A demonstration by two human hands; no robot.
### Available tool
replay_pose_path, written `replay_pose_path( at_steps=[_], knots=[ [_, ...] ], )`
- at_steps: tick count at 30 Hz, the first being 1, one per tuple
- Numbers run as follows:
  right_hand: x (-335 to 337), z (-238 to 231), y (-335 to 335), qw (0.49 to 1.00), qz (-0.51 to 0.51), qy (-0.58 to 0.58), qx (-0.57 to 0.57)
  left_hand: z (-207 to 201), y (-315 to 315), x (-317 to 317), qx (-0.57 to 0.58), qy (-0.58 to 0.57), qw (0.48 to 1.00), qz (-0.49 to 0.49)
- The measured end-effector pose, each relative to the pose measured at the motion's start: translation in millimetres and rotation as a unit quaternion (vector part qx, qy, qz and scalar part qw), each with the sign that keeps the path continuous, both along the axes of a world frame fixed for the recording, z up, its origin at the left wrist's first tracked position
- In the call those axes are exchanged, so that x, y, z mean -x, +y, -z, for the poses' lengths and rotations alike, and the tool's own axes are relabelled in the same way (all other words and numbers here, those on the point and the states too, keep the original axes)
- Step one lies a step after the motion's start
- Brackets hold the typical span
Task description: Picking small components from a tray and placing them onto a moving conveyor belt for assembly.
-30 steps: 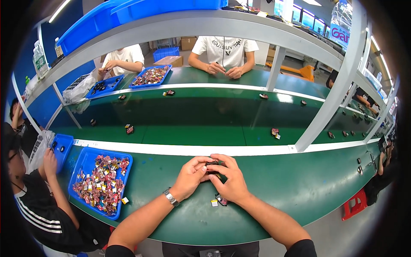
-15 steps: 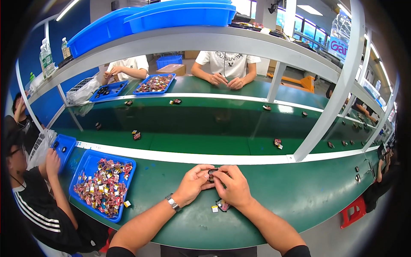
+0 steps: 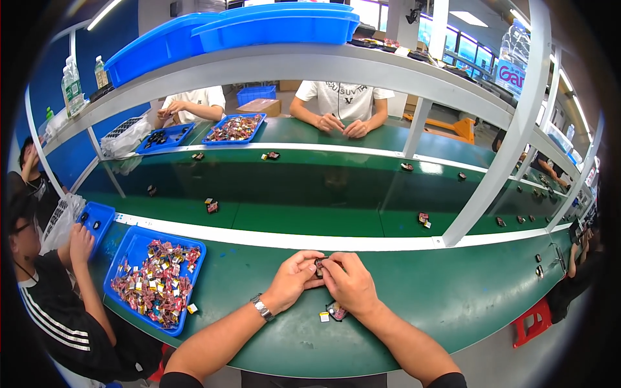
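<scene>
Both my hands meet over the green tabletop (image 3: 259, 343), around a small dark electronic part (image 3: 319, 266). My left hand (image 3: 293, 279), with a metal watch on its wrist, grips the part's left side between thumb and fingers. Pinched against its right side are the fingers of my right hand (image 3: 350, 279), which hide much of it. Beneath my right hand, on the table, lies another small part with a dark casing (image 3: 336, 311); a white and yellow piece (image 3: 324, 317) sits beside it.
A blue tray (image 3: 198, 258) heaped with small red parts stands on the left. Ahead, behind a white rail (image 3: 278, 239), several parts lie scattered on a green conveyor belt (image 3: 310, 216). A metal shelf with blue bins (image 3: 278, 29) spans above. Other people work on the left and opposite.
The parts on the belt have shifted slightly to the right. My hands stay in nearly the same place, fingers still on the small part.
</scene>
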State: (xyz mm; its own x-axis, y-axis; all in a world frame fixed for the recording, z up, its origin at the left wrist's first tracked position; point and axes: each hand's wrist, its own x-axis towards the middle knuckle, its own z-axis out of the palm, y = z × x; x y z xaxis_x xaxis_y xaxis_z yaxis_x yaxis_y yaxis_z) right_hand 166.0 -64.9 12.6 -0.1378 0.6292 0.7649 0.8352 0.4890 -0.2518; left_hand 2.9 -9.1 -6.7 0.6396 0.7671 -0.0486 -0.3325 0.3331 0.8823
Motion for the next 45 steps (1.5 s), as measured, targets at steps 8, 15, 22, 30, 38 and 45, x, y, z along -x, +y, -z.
replay_pose_path(
  at_steps=[8,15,22,30,38,45],
  knots=[
    [0,2,2,1.000,-0.016,0.004,-0.001,0,0,-1,-0.006,0.016,1.000,-0.011],
    [1,5,3,1.000,-0.005,-0.017,-0.018,1,-2,0,-0.013,0.024,1.000,-0.014],
    [3,2,2,0.999,-0.042,0.033,0.001,3,-2,-2,-0.036,0.024,0.998,-0.049],
    [-3,9,1,0.955,-0.068,0.255,0.138,7,-2,-7,-0.108,0.106,0.986,-0.075],
    [-49,15,61,0.904,0.019,0.397,0.156,3,6,1,-0.122,0.059,0.982,-0.129],
    [-133,37,111,0.928,0.237,0.256,0.128,7,20,6,-0.113,0.074,0.984,-0.115]
  ],
)
